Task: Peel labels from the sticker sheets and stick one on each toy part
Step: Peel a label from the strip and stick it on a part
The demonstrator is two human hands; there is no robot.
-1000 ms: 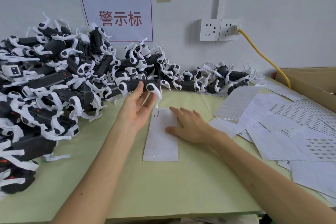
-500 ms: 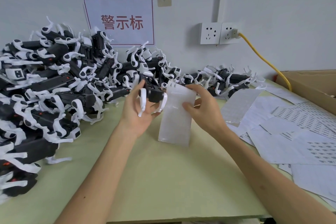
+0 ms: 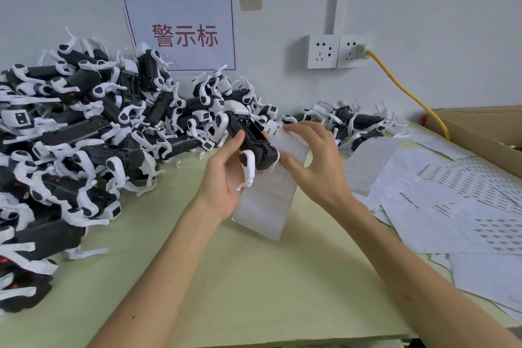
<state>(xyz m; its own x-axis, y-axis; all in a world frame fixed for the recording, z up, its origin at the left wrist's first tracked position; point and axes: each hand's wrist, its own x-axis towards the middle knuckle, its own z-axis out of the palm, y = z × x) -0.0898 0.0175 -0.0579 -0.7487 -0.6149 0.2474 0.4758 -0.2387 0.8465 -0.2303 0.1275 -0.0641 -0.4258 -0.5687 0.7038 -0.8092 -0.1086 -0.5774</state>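
Green table (image 3: 254, 291), white wall (image 3: 423, 8), perhaps carton (image 3: 480, 133)

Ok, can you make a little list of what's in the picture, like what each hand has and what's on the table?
Left hand: grips a black and white toy part
Right hand: pinches the sticker sheet near its top, close beside the toy part
Left side of the table: big pile of toy parts
Right side: loose paper sheets, cardboard box
Wall: sign, sockets, yellow cable plugged in
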